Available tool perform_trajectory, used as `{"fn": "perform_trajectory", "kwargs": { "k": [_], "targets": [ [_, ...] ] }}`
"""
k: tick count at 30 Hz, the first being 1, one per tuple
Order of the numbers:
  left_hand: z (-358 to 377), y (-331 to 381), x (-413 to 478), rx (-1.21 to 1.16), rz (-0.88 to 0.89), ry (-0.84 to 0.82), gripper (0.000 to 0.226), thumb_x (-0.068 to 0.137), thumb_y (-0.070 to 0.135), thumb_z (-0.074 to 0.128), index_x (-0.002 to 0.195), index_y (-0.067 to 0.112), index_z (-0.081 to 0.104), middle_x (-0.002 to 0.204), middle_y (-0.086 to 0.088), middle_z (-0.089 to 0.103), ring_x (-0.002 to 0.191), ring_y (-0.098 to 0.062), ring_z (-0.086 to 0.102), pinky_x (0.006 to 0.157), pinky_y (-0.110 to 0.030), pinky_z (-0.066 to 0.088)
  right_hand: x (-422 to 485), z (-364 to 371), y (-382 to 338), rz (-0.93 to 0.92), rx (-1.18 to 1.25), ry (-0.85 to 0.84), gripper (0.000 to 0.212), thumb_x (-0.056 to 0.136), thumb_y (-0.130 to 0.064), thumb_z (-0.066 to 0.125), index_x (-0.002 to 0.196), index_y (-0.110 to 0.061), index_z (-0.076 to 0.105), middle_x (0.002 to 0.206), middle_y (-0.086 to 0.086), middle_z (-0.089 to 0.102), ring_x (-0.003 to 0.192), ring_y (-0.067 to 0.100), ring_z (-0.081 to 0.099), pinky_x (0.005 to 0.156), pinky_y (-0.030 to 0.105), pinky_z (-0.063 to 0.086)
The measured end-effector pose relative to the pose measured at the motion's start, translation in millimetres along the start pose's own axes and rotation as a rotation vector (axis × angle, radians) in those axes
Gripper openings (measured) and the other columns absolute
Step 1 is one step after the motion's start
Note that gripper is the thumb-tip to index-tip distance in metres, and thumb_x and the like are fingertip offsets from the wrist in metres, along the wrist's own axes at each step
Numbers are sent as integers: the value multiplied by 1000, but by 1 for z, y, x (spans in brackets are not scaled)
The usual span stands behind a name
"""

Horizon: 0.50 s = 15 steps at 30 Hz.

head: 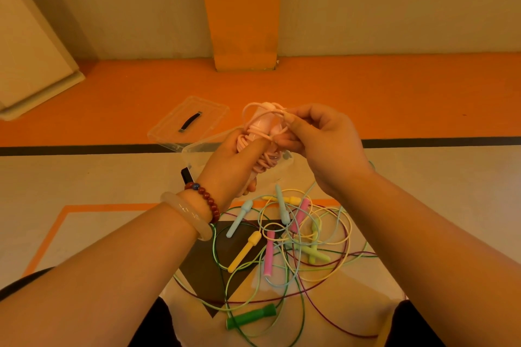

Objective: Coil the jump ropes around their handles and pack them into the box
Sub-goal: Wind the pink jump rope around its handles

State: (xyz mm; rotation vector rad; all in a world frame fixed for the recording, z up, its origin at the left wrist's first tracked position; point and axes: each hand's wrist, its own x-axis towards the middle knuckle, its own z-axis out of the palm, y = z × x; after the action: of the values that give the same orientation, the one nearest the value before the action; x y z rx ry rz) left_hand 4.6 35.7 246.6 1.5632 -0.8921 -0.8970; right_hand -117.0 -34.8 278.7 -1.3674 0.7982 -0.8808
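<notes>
The left hand [229, 166] grips the pink rope [260, 132] by its handles just above the box [194, 153], likely keeping the coils tight, while the right hand [324, 144] pinches its loose end for tucking, and the other ropes [296, 236] lie tangled below

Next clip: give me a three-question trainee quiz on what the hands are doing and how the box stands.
1. True or false: the left hand grips the pink rope bundle.
2. The right hand pinches: A) a green handle, B) the pink cord, C) a yellow handle?
3. Short answer: is the lid on or off the clear box?
Key: 1 true; 2 B; 3 off, it lies on the floor beside the box.
</notes>
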Motion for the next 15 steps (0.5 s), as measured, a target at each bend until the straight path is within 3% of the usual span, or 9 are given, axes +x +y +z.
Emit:
{"fn": "perform_trajectory", "kwargs": {
  "k": [4, 10, 15],
  "targets": [
    [-1, 0, -1, 6, 19, -15, 8, 95, 33, 54, 102, 27, 54, 55, 4, 53, 38, -10, 46, 37, -19, 36, 0, 0, 0, 33, 88, 21, 11, 94, -5, 55, 92, -12, 64, 82, 9, 63, 63, 8, 67, 62, 17, 54],
    [-6, 0, 0, 67, 62, -17, 28, 93, 36, 56, 113, 17, 54, 60, 1, 55, 39, -10, 48, 39, -21, 39, 0, 1, -2, 114, 296, -15, 14, 94, -2, 54, 87, -8, 65, 81, 8, 65, 75, 14, 67, 60, 15, 53],
    [-3, -2, -2, 24, 40, -31, 19, 94, 35, 54, 110, 26, 52, 65, 1, 57, 40, -8, 48, 38, -20, 39, -1, 0, -1, 97, 122, 20, 11, 94, -8, 57, 87, -10, 65, 67, 2, 67, 59, 6, 66, 50, 12, 47]
  ]
}}
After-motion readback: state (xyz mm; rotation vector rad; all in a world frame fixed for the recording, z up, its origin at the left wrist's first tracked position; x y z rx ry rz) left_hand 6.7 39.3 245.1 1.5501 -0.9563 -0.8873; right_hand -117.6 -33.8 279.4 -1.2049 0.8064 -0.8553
